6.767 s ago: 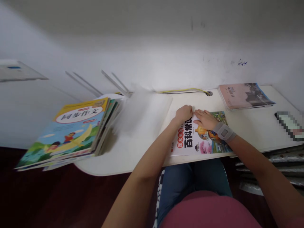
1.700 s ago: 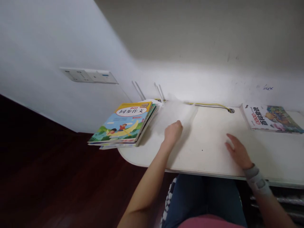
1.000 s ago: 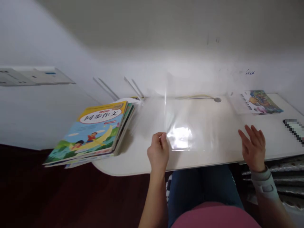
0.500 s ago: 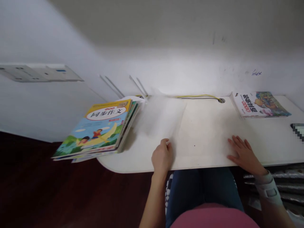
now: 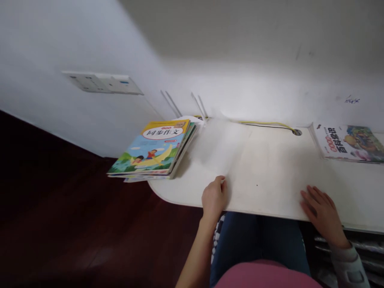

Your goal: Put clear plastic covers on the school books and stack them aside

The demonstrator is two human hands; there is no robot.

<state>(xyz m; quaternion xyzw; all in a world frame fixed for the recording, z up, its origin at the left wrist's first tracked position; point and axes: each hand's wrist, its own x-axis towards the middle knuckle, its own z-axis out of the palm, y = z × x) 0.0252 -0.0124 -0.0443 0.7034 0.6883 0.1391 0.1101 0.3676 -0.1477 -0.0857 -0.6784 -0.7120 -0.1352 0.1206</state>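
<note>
Translucent plastic sheets (image 5: pixel 217 144), smooth and hazy, on a smooth white desktop (image 5: pixel 277 168) with a low sheen. The composition book (image 5: pixel 153 150) and encyclopedia book (image 5: pixel 349 143) have smooth printed covers over paper pages. Wall (image 5: pixel 255 96): matt; socket panel (image 5: pixel 103 83): smooth, hard plastic. Jeans (image 5: pixel 261 244): matt denim; pink top (image 5: pixel 264 275): soft cloth. Floor (image 5: pixel 105 228): dark, faintly glossy, material unclear.

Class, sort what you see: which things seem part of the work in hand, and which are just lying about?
Probably in the work:
- left hand and right hand
- see-through sheets
- left book pile
- right book pile
- desk

Apparently just there:
- yellow cable
- wall socket
</note>
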